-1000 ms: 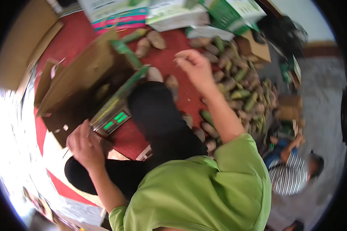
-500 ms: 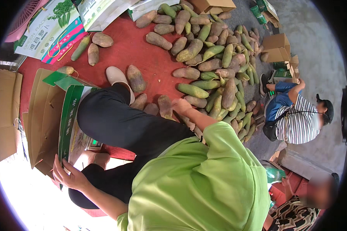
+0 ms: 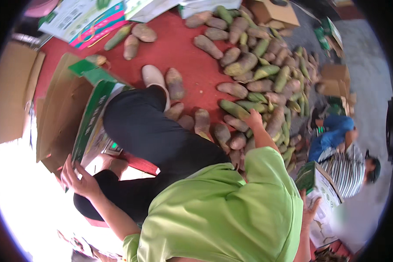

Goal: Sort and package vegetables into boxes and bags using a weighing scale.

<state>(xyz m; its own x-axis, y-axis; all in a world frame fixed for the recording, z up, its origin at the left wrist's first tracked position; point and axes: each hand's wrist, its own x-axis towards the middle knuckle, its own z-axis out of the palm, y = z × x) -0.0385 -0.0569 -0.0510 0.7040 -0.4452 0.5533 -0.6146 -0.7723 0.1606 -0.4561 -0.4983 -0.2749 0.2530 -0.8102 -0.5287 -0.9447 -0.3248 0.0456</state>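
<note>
My left hand [image 3: 81,179] is at the near edge of an upright cardboard carton [image 3: 89,126] with a green side, the edge between its thumb and fingers. My right hand [image 3: 254,120] reaches into the heap of radishes, fingers curled at the right end of a green radish [image 3: 232,108]; the fingertips are partly hidden. Brownish, soil-coloured radishes lie around it, among them one radish [image 3: 236,123] just below the hand. Between my legs and the heap several more lie in a row, including a brown radish [image 3: 201,121].
Printed gift cartons [image 3: 81,19] stand at the far left, near a few loose radishes [image 3: 144,32]. My shoe [image 3: 154,76] rests on the red mat [image 3: 179,52]. At right, a person in a striped shirt [image 3: 343,172] sits near cardboard boxes [image 3: 335,81]; another person's hand [image 3: 308,209] holds a green-and-white carton [image 3: 323,196].
My right hand has moved right and slightly up, from a brown radish by my leg to the heap. My view has shifted. The other person's green-and-white carton has come closer on the right.
</note>
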